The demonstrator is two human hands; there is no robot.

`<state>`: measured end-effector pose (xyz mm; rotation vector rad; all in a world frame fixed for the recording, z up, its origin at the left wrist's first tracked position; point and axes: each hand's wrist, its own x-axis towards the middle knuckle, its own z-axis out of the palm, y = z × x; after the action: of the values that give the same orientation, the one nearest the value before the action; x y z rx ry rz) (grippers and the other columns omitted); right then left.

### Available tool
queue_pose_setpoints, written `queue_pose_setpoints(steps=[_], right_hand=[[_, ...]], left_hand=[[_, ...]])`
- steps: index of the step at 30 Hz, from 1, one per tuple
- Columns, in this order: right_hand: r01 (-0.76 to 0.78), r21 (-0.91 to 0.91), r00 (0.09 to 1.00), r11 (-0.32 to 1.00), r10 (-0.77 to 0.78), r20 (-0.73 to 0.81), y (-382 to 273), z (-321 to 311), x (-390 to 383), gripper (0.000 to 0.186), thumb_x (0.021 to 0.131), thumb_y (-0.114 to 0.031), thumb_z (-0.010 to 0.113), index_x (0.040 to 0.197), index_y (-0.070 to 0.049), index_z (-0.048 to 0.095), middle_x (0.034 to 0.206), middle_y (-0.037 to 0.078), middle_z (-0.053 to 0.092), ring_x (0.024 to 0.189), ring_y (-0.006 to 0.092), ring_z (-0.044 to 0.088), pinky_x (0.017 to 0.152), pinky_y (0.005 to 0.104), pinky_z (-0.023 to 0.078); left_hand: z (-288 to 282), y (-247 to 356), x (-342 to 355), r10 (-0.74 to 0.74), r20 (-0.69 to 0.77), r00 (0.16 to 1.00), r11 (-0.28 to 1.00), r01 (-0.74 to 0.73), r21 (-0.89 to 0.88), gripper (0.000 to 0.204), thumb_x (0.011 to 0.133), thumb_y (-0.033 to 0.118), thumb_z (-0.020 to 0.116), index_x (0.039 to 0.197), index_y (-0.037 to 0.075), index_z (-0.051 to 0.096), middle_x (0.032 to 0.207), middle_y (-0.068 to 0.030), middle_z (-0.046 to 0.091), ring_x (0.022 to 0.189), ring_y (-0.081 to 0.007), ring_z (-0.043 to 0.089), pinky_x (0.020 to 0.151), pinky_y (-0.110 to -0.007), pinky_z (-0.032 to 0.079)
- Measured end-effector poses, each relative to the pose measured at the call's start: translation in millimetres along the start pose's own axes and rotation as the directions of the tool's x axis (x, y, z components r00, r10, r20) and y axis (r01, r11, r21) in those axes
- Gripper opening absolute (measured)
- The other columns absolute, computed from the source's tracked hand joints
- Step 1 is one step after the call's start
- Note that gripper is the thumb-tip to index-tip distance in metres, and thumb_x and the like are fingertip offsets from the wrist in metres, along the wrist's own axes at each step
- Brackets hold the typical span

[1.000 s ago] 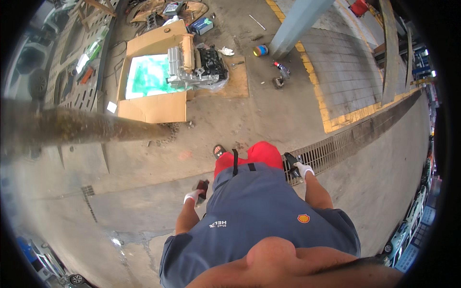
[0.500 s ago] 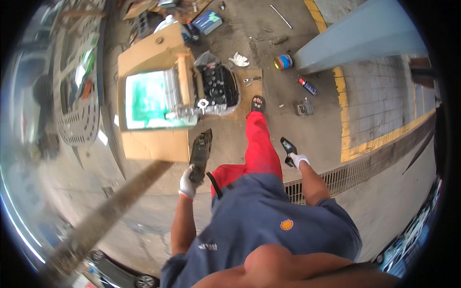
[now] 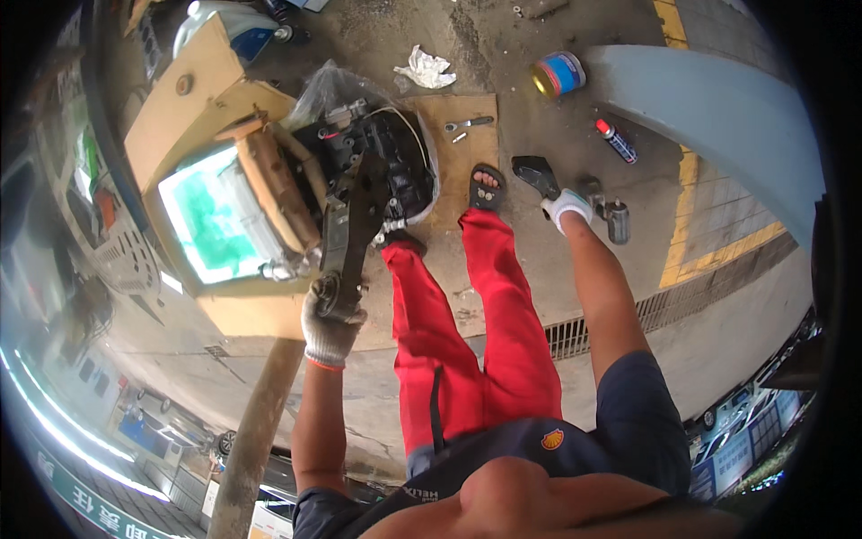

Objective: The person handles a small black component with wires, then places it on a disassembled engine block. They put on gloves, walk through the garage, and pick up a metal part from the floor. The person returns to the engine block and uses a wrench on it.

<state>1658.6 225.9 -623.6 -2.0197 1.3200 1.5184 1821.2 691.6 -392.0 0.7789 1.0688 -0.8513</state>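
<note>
My left hand (image 3: 329, 331), in a white knitted glove, is closed around the lower end of a long dark metal bracket (image 3: 346, 235). The bracket points away from me, and its far end overlaps a black engine (image 3: 382, 135) on the floor. A clear plastic bag (image 3: 325, 88) lies around that engine. To the right, my gloved right hand (image 3: 567, 211) grips the narrow end of a flat black part (image 3: 535, 173), which widens toward its far end. That part is held beside my right sandal (image 3: 486, 186). Its exact kind cannot be made out.
Left of the engine, an open cardboard box (image 3: 247, 314) holds a green-and-white panel and metal parts. A ratchet (image 3: 469, 123) lies on flat cardboard (image 3: 449, 196). Further right are a tin (image 3: 558, 74), a spray can (image 3: 617, 141), a grey cylindrical part (image 3: 617, 222) and a grey pillar (image 3: 709, 99).
I have stepped closer to the engine, with both feet now in view near it. My left hand has brought the metal bracket forward over the engine's edge; the black part has also moved forward.
</note>
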Motion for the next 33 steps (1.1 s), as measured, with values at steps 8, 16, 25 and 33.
queue_pose_setpoints(steps=[8,16,25,33], right_hand=[[-0.149,-0.037,0.989,0.988,0.149,0.023,-12.1,36.6,78.5,0.063,0.087,-0.056,0.069,0.131,-0.010,0.068,0.139,0.016,0.065,0.127,0.0354,0.062,0.103,0.0453,0.051],[0.032,0.051,0.994,0.998,-0.027,-0.105,-16.8,89.5,66.7,0.061,0.090,-0.048,0.068,0.139,-0.012,0.064,0.140,0.016,0.064,0.132,0.0332,0.060,0.105,0.0409,0.049],[0.475,0.832,0.741,0.286,-0.639,-0.204,-266.1,130.3,-79.0,0.056,0.096,-0.029,0.061,0.149,-0.012,0.053,0.152,0.019,0.053,0.142,0.0339,0.048,0.118,0.0394,0.037],[0.565,0.672,0.746,0.478,-0.645,-0.169,-322.4,121.4,-113.0,0.059,0.095,-0.018,0.057,0.152,-0.009,0.045,0.159,0.019,0.040,0.143,0.0378,0.043,0.119,0.0426,0.038]], left_hand=[[-23.0,49.9,82.1,-0.067,-0.130,0.989,0.998,0.066,-0.013,0.069,0.094,0.061,0.059,0.112,-0.005,0.062,0.088,-0.0164,0.065,0.056,-0.0181,0.049,0.054,-0.029,0.040],[-35.3,103.6,98.3,-0.196,-0.119,0.974,0.977,0.204,0.067,0.068,0.094,0.059,0.062,0.118,-0.004,0.062,0.085,-0.0153,0.063,0.046,-0.0141,0.042,0.048,-0.025,0.037],[5.6,142.6,113.4,-0.235,-0.274,0.933,0.951,0.279,0.135,0.065,0.095,0.058,0.060,0.116,-0.004,0.063,0.088,-0.0176,0.065,0.049,-0.0137,0.047,0.043,-0.022,0.041],[17.7,180.8,127.0,-0.126,-0.326,0.937,0.926,0.229,0.300,0.054,0.098,0.053,0.058,0.113,0.002,0.067,0.080,-0.0206,0.064,0.041,-0.0127,0.043,0.038,-0.021,0.038]])
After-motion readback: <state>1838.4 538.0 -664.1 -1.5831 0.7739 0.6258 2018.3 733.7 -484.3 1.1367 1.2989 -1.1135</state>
